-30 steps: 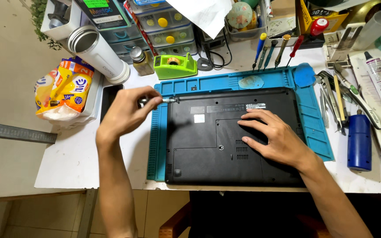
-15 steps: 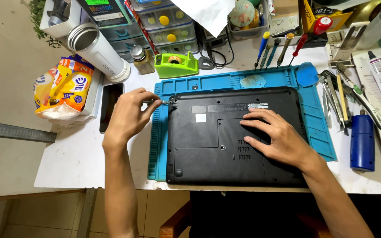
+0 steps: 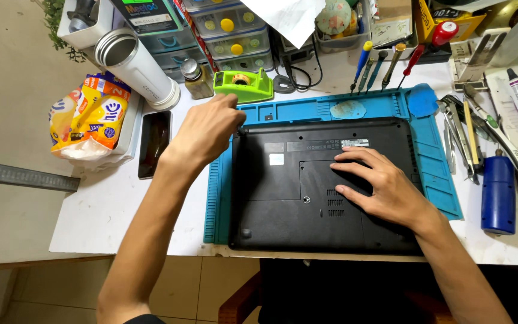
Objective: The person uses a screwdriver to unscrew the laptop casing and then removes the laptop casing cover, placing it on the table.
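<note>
Pinching a small tool we cannot make out, our left hand (image 3: pixel 205 129) works the far-left corner of the upturned black laptop (image 3: pixel 322 186) on the blue mat (image 3: pixel 436 174), so our flat, spread right hand (image 3: pixel 385 189) should press steadily.

A yellow and orange snack bag (image 3: pixel 88 117) lies at the table's left edge; beside it a dark phone screen (image 3: pixel 154 143); small white labels (image 3: pixel 355 143) on the black laptop's underside (image 3: pixel 283 204).
</note>
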